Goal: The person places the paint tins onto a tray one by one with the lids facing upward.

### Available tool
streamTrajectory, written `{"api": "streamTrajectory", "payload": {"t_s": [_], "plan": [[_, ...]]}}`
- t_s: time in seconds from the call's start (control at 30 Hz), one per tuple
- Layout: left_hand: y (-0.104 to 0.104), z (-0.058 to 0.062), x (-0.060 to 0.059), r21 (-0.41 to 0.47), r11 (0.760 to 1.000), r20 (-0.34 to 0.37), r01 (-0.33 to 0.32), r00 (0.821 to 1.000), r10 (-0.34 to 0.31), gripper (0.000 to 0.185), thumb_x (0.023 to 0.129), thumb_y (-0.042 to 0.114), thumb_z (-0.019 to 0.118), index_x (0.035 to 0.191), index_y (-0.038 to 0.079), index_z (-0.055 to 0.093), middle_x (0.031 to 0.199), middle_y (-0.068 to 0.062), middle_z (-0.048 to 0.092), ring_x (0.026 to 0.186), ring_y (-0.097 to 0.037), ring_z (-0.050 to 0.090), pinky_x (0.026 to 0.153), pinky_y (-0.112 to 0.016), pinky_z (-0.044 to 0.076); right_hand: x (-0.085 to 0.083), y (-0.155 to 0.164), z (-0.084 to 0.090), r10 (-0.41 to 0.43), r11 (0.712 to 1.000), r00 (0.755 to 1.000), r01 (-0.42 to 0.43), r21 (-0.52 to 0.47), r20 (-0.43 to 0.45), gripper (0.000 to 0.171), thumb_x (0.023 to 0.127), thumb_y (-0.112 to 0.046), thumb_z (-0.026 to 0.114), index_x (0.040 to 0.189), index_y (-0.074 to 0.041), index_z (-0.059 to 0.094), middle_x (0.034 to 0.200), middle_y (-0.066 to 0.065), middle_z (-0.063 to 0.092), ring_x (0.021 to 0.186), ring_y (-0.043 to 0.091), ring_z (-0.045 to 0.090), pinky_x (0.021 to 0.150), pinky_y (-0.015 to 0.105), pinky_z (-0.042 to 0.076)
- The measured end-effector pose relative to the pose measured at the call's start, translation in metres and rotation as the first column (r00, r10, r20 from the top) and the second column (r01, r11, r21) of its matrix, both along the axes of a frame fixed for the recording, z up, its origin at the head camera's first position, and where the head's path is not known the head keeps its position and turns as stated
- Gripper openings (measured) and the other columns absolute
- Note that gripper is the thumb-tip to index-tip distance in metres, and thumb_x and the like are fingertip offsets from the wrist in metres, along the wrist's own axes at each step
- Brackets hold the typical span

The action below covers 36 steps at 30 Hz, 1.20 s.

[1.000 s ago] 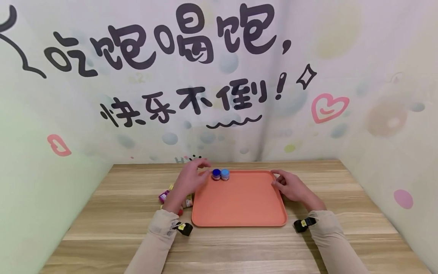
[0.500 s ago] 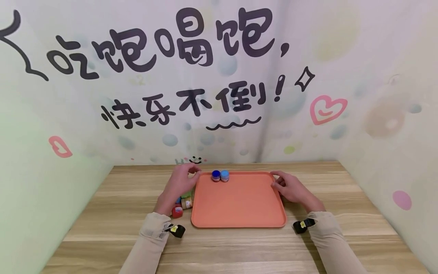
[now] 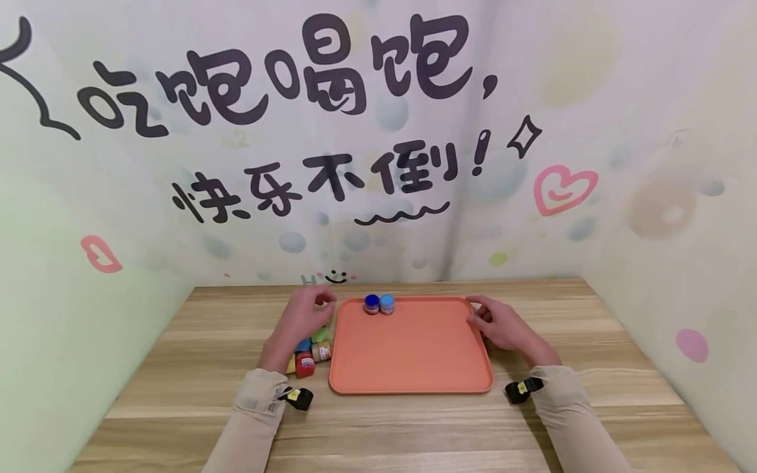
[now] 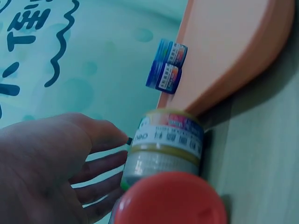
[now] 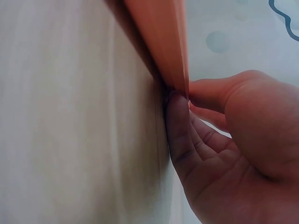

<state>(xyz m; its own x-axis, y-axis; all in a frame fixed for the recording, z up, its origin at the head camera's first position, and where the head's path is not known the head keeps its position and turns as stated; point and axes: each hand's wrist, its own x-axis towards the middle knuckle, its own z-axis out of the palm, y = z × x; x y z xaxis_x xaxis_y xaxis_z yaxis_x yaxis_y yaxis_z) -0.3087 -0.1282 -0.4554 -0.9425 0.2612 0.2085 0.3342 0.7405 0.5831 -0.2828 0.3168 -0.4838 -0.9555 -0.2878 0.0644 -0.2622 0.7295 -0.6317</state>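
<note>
An orange tray (image 3: 411,358) lies on the wooden table. Two small jars stand side by side in its far left corner, one with a dark blue lid (image 3: 371,303) and one with a light blue lid (image 3: 387,303). My left hand (image 3: 312,309) hovers left of the tray with relaxed fingers, holding nothing, over a cluster of small paint jars; a red-lidded jar (image 3: 304,363) is the nearest of them. In the left wrist view the red lid (image 4: 169,201) and a yellow-lidded jar (image 4: 166,140) sit beside the hand (image 4: 51,163). My right hand (image 3: 483,316) pinches the tray's far right rim (image 5: 166,42) between thumb and fingers.
The table (image 3: 414,427) is boxed in by patterned walls at the back and on both sides. The jar cluster presses against the tray's left edge. Black wrist straps (image 3: 523,389) sit at both cuffs.
My left hand has drawn back leftward from the two blue jars on the tray to above the jar cluster beside it. The right hand and tray have stayed put.
</note>
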Motion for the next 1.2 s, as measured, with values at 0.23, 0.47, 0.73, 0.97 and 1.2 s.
{"api": "streamTrajectory", "payload": {"t_s": [0.23, 0.47, 0.73, 0.97, 1.2], "plan": [[-0.006, 0.001, -0.001, -0.043, 0.999, 0.087, -0.021, 0.996, 0.025, 0.015, 0.104, 0.017, 0.071, 0.115, 0.01, 0.078, 0.119, -0.011, 0.077, 0.115, -0.032, 0.072, 0.101, -0.052, 0.061, -0.003, 0.001, -0.002, -0.009, 1.0, 1.0, 0.009, 0.017, 0.006, 0.049, 0.109, -0.016, 0.065, 0.154, 0.0, 0.053, 0.107, 0.013, 0.073, 0.088, 0.015, 0.068, 0.078, 0.033, 0.058], [-0.005, 0.002, 0.0, -0.077, 0.997, 0.143, 0.003, 0.99, 0.008, 0.015, 0.103, 0.018, 0.073, 0.116, 0.012, 0.078, 0.117, -0.009, 0.077, 0.111, -0.028, 0.072, 0.099, -0.048, 0.062, -0.002, 0.004, -0.001, -0.006, 1.0, 1.0, 0.006, 0.014, 0.005, 0.05, 0.11, -0.017, 0.064, 0.155, 0.001, 0.052, 0.109, 0.013, 0.073, 0.09, 0.016, 0.067, 0.079, 0.036, 0.058], [-0.001, -0.001, 0.005, -0.097, 0.995, 0.158, 0.009, 0.987, 0.006, 0.018, 0.102, 0.02, 0.073, 0.116, 0.01, 0.078, 0.118, -0.012, 0.077, 0.109, -0.029, 0.071, 0.099, -0.05, 0.061, 0.004, 0.006, -0.004, -0.002, 1.0, 1.0, 0.002, 0.01, 0.005, 0.05, 0.11, -0.016, 0.064, 0.155, 0.002, 0.051, 0.109, 0.014, 0.073, 0.09, 0.015, 0.067, 0.078, 0.035, 0.057], [0.0, 0.001, 0.011, -0.127, 0.991, 0.172, -0.032, 0.984, 0.054, 0.021, 0.102, 0.024, 0.075, 0.115, 0.008, 0.077, 0.119, -0.012, 0.075, 0.106, -0.027, 0.068, 0.098, -0.05, 0.06, 0.005, 0.004, -0.003, 0.006, 1.0, 1.0, -0.006, 0.002, 0.013, 0.051, 0.11, -0.016, 0.064, 0.155, 0.003, 0.051, 0.11, 0.014, 0.073, 0.09, 0.016, 0.067, 0.079, 0.036, 0.058], [0.001, 0.005, 0.016, -0.18, 0.973, 0.153, -0.145, 0.973, 0.174, 0.032, 0.098, 0.038, 0.08, 0.111, 0.008, 0.077, 0.112, -0.012, 0.073, 0.096, -0.026, 0.065, 0.081, -0.046, 0.059, 0.0, 0.001, -0.002, 0.012, 1.0, 1.0, -0.012, 0.005, -0.011, 0.05, 0.11, -0.014, 0.064, 0.155, 0.003, 0.051, 0.108, 0.013, 0.073, 0.089, 0.015, 0.067, 0.077, 0.035, 0.057]]}}
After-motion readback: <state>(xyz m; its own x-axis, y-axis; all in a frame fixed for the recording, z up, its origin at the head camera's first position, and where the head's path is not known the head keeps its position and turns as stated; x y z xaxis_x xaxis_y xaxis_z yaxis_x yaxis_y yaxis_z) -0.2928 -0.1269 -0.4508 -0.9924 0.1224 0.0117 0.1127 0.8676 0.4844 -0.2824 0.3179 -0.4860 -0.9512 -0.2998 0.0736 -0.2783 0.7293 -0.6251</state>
